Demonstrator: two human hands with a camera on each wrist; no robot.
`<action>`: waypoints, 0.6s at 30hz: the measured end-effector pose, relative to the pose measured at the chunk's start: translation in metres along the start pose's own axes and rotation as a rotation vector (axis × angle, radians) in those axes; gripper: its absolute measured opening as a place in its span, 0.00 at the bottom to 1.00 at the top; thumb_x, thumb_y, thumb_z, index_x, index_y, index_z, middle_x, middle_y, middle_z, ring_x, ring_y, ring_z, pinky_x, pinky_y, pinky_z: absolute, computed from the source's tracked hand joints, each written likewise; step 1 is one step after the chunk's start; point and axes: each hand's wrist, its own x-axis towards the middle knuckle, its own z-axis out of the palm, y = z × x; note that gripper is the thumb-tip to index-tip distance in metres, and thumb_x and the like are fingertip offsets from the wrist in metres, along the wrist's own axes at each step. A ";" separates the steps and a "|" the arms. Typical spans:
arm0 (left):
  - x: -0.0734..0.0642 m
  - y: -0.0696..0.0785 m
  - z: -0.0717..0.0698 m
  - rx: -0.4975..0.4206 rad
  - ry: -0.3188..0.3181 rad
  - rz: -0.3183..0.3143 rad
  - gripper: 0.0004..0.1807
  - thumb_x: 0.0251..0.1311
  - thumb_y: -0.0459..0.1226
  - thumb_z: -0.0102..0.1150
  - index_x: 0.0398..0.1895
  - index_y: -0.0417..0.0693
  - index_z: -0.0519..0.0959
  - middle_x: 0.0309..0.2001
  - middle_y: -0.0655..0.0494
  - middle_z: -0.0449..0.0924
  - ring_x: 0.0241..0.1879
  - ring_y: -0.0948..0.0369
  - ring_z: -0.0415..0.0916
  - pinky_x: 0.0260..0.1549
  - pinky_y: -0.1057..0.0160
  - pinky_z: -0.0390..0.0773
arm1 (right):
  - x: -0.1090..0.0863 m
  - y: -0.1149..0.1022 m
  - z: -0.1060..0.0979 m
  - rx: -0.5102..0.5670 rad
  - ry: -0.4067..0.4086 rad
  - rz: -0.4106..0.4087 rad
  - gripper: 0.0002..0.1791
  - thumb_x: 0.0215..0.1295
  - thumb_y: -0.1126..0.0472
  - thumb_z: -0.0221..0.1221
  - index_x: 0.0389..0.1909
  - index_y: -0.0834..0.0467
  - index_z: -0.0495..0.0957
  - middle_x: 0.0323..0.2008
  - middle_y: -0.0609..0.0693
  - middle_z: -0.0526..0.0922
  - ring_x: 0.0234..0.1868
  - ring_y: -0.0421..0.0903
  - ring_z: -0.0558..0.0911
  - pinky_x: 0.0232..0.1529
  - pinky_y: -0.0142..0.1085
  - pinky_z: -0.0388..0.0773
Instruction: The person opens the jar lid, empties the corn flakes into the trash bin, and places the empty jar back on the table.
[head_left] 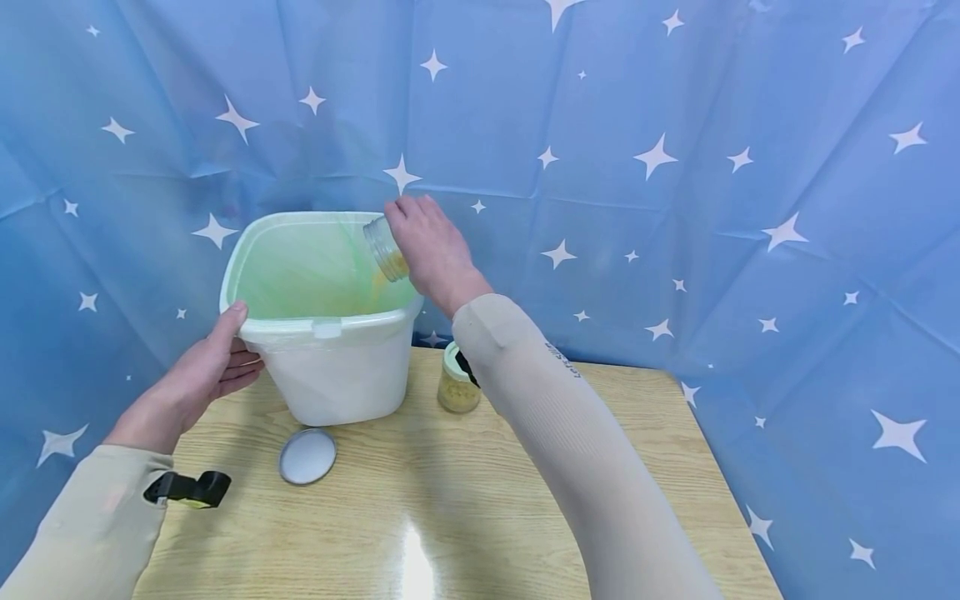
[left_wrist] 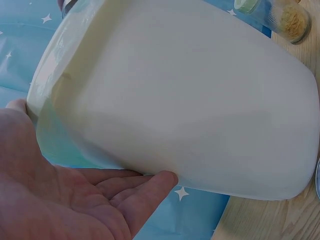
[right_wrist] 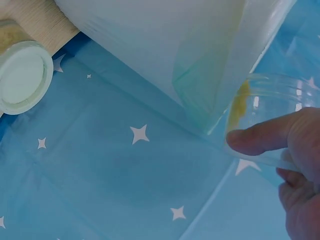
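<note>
1. The person's right grip (head_left: 435,250) is wrapped around a clear, round jar (head_left: 382,247) with yellow bits in it.
2. This jar is tipped, with its mouth over the big white plastic bin (head_left: 337,371), which is green inside.
3. The left grip (head_left: 204,367) holds the bin's rim, thumb on top.
4. The bin stands on the pale wooden surface (head_left: 487,508).
5. A flat, round, whitish lid (head_left: 307,456) lies in front.
6. A clear, green-topped jar of yellow bits (head_left: 459,390) stands beside the bin.
</note>
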 end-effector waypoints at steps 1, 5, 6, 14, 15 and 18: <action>0.000 0.000 0.000 0.005 0.001 0.000 0.58 0.61 0.73 0.14 0.76 0.31 0.40 0.74 0.26 0.43 0.73 0.35 0.49 0.70 0.46 0.61 | 0.000 0.000 0.000 -0.002 0.001 -0.005 0.40 0.56 0.71 0.64 0.69 0.54 0.61 0.68 0.50 0.67 0.70 0.48 0.64 0.77 0.35 0.56; 0.000 0.000 -0.001 0.010 0.002 -0.002 0.59 0.61 0.73 0.14 0.76 0.31 0.40 0.74 0.26 0.43 0.73 0.35 0.49 0.70 0.47 0.61 | 0.000 0.000 0.001 -0.025 0.005 -0.026 0.37 0.60 0.74 0.59 0.70 0.55 0.60 0.68 0.50 0.67 0.71 0.48 0.64 0.79 0.36 0.52; 0.000 0.000 -0.001 0.013 0.003 -0.005 0.59 0.61 0.73 0.14 0.76 0.31 0.40 0.74 0.26 0.43 0.73 0.36 0.50 0.70 0.48 0.62 | 0.000 0.000 0.001 -0.032 0.007 -0.031 0.36 0.61 0.74 0.58 0.70 0.55 0.60 0.68 0.50 0.67 0.71 0.48 0.64 0.79 0.36 0.50; 0.001 -0.001 0.000 -0.013 0.000 -0.011 0.57 0.62 0.72 0.13 0.76 0.31 0.39 0.74 0.25 0.42 0.73 0.35 0.49 0.71 0.43 0.58 | 0.000 -0.003 -0.001 -0.046 -0.013 -0.051 0.36 0.64 0.76 0.55 0.71 0.55 0.58 0.70 0.50 0.65 0.73 0.48 0.61 0.80 0.37 0.45; 0.001 -0.001 0.000 -0.014 0.000 -0.012 0.57 0.62 0.72 0.13 0.76 0.31 0.39 0.74 0.25 0.42 0.73 0.35 0.49 0.71 0.43 0.58 | 0.000 -0.003 -0.001 -0.046 -0.016 -0.052 0.36 0.64 0.76 0.55 0.72 0.54 0.58 0.70 0.50 0.65 0.73 0.48 0.61 0.80 0.37 0.45; 0.001 0.000 0.000 -0.009 0.001 -0.013 0.57 0.62 0.72 0.13 0.76 0.31 0.39 0.74 0.26 0.42 0.73 0.35 0.49 0.71 0.44 0.58 | 0.001 -0.003 -0.001 -0.029 -0.021 -0.046 0.37 0.64 0.76 0.54 0.72 0.54 0.57 0.70 0.50 0.64 0.73 0.48 0.61 0.80 0.37 0.44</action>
